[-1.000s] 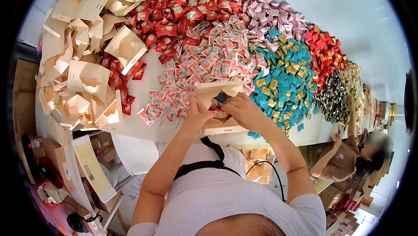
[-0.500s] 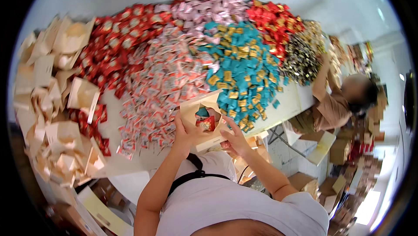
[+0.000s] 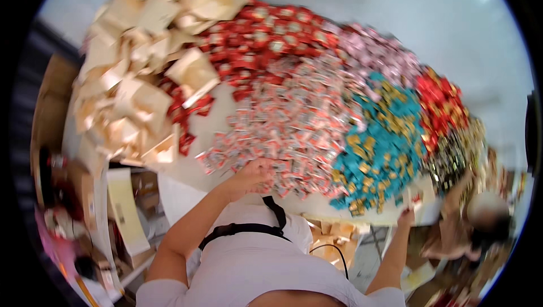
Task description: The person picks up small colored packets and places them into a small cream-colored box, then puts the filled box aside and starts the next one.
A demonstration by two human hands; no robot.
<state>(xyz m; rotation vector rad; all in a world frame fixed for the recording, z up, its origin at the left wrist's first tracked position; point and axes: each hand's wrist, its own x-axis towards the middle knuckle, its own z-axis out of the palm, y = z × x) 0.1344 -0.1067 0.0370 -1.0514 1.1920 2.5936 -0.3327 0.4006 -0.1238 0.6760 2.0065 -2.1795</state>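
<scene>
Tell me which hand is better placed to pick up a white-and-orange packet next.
Probably the left hand: it is at the near edge of the white-and-orange packets, while the right hand is off to the right by a blurred pale box, past the teal-and-gold packets.

Bright light glares at upper right while blur smears the packets [image 3: 300, 120] and edges bend.

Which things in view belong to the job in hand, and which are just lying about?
Likely part of it:
- left hand, at the white-and-orange packets
- right hand, by what looks like a pale carton, blurred
- teal-and-gold packets
- carton heap

Seemingly just lying about:
- pale yellow panel
- brown cardboard at far left
</scene>
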